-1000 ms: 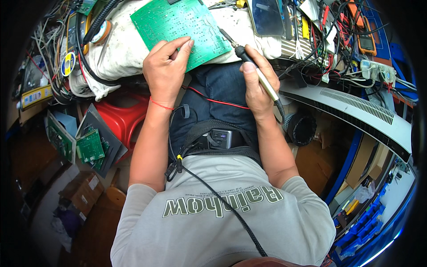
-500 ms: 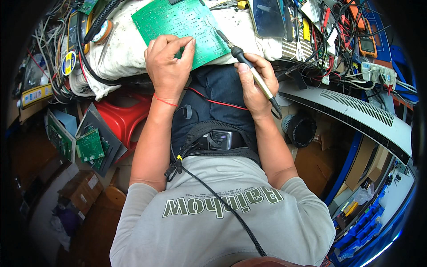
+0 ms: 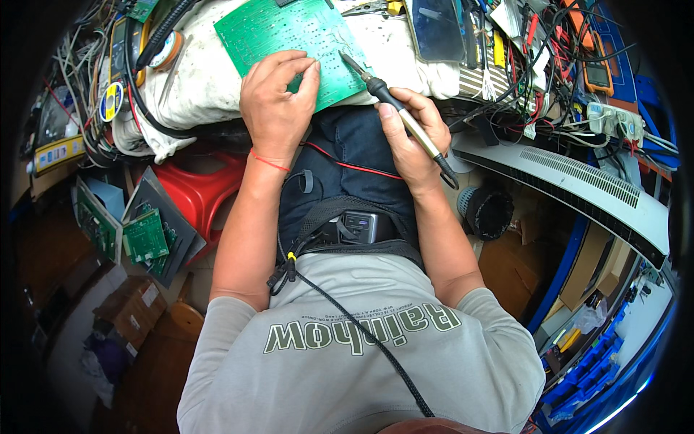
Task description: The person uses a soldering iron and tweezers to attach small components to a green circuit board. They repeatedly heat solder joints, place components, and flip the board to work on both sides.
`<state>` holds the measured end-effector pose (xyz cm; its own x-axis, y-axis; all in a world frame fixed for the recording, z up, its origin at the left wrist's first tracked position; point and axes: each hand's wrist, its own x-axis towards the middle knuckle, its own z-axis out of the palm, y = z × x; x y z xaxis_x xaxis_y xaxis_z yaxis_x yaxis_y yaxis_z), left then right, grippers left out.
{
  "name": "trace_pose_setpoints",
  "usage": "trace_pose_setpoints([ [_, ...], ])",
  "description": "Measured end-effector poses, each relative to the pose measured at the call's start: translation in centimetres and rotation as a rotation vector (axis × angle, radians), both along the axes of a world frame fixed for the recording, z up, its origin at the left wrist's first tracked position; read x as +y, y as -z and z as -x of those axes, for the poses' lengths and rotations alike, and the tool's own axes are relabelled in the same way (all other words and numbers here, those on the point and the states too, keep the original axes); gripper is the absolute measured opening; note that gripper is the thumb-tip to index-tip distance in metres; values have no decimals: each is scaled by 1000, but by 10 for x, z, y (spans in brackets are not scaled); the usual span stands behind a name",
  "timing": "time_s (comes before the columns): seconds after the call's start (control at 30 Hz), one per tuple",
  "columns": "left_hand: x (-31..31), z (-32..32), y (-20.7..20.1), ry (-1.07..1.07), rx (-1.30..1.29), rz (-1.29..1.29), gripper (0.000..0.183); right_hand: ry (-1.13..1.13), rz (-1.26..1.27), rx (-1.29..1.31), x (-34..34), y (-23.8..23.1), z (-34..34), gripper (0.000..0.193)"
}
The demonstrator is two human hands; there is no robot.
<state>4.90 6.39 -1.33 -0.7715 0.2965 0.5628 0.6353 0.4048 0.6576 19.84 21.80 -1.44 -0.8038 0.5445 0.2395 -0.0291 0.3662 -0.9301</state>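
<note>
A green circuit board (image 3: 253,36) lies at a slant on a white cloth-covered pad at the bench's near edge. My left hand (image 3: 277,98) rests over its near left part, thumb and forefinger pinched together. Whatever the pinch holds, if anything, is too thin to make out. In my right hand (image 3: 416,134) is a soldering iron (image 3: 379,88), gripped like a pen with its cord trailing from the back end. Its metal tip points up and left, over the board's right part; whether it touches is unclear.
Beyond the board lie pliers (image 3: 361,9) and a dark-screened phone (image 3: 436,29). Solder spools (image 3: 112,103) and a multimeter (image 3: 119,47) sit left among cables. Tangled wires and a power strip (image 3: 614,121) crowd the right. A red stool (image 3: 191,188) stands below the bench.
The soldering iron's tip has shifted left and slightly down over the board, my right hand moving with it. My left hand has moved slightly right and up, its pinch kept.
</note>
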Motion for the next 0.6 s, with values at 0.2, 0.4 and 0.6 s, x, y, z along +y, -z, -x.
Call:
trace_pose_setpoints([
  [0.2,1,-1,-3,-4,14,48,5,1,-6,31,0,0,2,30],
  [0.4,1,-1,-3,-7,17,81,6,-4,14,-1,-1,-1,1,30],
  [0.6,1,-2,-5,-7,17,101,7,-8,0,7,0,0,2,29],
])
